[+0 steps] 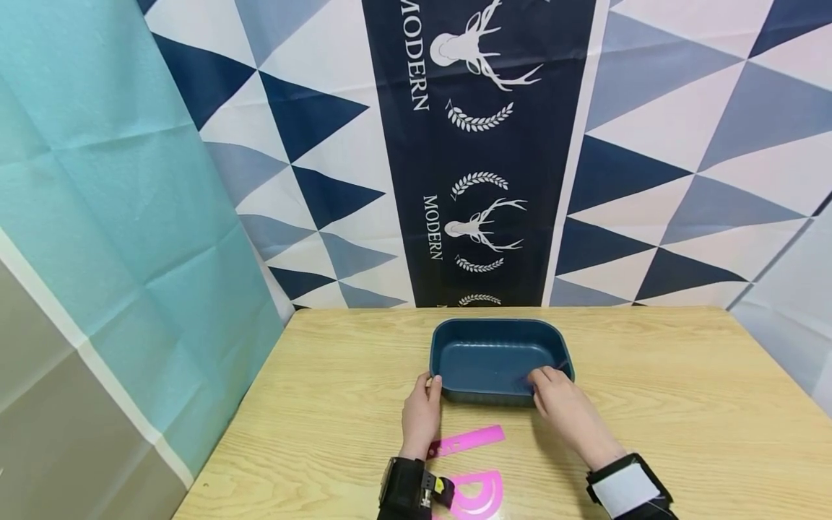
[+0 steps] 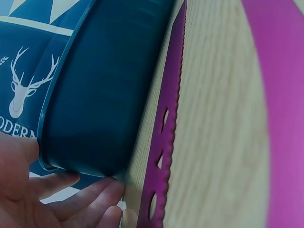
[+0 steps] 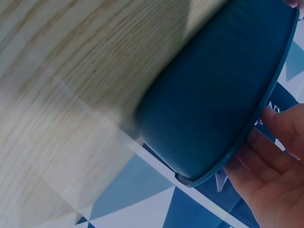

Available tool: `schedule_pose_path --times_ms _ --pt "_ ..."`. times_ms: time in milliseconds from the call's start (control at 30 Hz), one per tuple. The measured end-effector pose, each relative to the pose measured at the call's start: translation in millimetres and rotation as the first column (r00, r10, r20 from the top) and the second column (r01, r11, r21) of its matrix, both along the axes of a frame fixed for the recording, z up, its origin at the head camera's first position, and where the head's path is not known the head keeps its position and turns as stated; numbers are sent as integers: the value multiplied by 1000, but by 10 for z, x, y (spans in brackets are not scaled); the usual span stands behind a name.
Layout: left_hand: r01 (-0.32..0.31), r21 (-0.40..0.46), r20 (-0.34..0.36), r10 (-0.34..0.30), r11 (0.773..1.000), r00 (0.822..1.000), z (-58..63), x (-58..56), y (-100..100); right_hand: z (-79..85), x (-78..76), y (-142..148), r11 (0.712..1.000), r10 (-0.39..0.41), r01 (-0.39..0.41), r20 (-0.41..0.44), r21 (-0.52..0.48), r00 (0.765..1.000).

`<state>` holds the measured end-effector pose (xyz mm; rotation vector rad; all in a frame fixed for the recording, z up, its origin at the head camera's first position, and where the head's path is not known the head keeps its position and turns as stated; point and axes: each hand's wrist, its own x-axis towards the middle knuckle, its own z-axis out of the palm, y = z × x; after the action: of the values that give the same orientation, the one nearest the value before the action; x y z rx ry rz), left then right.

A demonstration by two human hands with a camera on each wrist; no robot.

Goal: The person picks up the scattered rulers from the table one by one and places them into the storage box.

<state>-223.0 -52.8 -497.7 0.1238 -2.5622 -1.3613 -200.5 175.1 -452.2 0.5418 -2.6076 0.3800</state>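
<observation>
A dark blue rectangular bin (image 1: pixel 497 398) stands on the table. My left hand (image 1: pixel 421 419) grips its front left corner, thumb over the rim and fingers under the outside in the left wrist view. My right hand (image 1: pixel 568 412) reaches over the front right rim, its fingertips inside the bin. By those fingers a thin translucent purple piece (image 3: pixel 221 180) with a pointed tip shows past the rim; most of it is hidden by hand and bin. A pink ruler (image 1: pixel 471 440) with cut-out shapes and one wavy edge lies beside my left wrist.
A pink protractor (image 1: pixel 492 495) lies nearer me, partly covered by the left wrist strap. Wood-grain table (image 1: pixel 682 404) extends to both sides. Behind it hangs a patterned cloth (image 1: pixel 481 159), with a turquoise cloth (image 1: pixel 130 180) on the left.
</observation>
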Motion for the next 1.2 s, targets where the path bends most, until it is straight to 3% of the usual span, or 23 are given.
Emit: schedule_pose_path --times_ms 533,1200 --pt "0 0 2 0 1000 1000 20 1 15 -53 -24 6 999 35 -36 -99 1 994" --pt "-1 -3 -2 1 1000 1000 2 11 3 -16 143 2 1000 8 -8 -25 8 1000"
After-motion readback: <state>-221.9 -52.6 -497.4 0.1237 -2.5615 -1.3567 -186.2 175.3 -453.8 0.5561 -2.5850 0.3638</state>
